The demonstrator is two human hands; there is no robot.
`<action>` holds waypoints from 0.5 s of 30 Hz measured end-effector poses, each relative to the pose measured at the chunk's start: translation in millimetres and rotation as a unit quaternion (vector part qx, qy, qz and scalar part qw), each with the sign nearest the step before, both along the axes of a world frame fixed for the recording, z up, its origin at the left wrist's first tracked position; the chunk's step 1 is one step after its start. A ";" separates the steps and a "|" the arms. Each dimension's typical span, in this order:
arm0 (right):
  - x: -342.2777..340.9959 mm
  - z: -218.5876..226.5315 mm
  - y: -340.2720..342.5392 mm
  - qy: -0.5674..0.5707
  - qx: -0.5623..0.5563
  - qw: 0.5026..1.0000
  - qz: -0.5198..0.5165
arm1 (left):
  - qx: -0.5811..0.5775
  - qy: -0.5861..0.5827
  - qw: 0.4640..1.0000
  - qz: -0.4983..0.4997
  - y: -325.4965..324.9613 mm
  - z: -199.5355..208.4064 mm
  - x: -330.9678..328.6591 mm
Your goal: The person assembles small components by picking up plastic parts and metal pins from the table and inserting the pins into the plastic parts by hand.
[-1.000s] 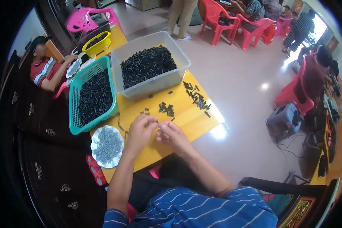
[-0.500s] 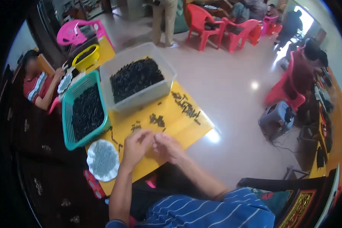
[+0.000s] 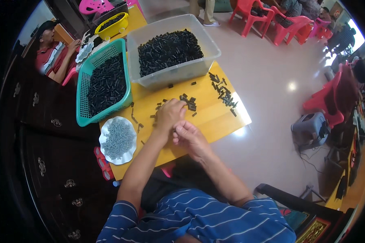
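My left hand (image 3: pixel 170 116) reaches over the yellow table, its back upward and its fingertips at a small pile of short black plastic pieces (image 3: pixel 189 102). Those fingertips are partly hidden, so I cannot tell what they grip. Close below it, my right hand (image 3: pixel 191 139) is closed, thumb against curled fingers; whatever it holds is hidden or too small to name. More loose black pieces (image 3: pixel 225 93) lie by the table's right edge. On the left, a white scalloped dish (image 3: pixel 129 154) holds many small grey metal parts that look like screws (image 3: pixel 118 137).
A teal basket (image 3: pixel 82 103) and a translucent bin (image 3: pixel 178 79), both full of black pieces, stand on the yellow table (image 3: pixel 207 125). Behind is a yellow basket (image 3: pixel 122 25). A person in red (image 3: pixel 61 54) sits left. Red chairs (image 3: pixel 290 26) stand beyond.
My left hand has moved forward, away from the right hand, to the small pile of black pieces. My right hand stays near the table's front. The whole view has shifted.
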State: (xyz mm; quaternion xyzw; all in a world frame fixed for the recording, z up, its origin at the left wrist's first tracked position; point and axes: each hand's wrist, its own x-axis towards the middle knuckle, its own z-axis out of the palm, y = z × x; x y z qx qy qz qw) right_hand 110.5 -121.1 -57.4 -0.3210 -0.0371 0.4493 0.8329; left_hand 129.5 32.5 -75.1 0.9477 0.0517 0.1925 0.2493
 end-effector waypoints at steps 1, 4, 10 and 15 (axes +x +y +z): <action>-0.1 0.5 -0.8 -0.002 0.007 1.000 0.001 | 0.009 -0.007 1.000 0.008 1.4 -1.5 1.0; 2.4 -1.5 0.8 -0.007 0.007 1.000 -0.018 | 0.027 -0.010 0.999 0.014 8.9 -4.3 2.6; 10.9 5.2 -9.3 -0.003 -0.019 0.999 -0.036 | 0.029 -0.014 0.999 -0.025 5.8 -0.7 17.0; 8.8 -16.8 1.0 0.001 0.003 1.000 -0.004 | 0.061 -0.014 0.997 -0.036 20.7 -10.5 13.8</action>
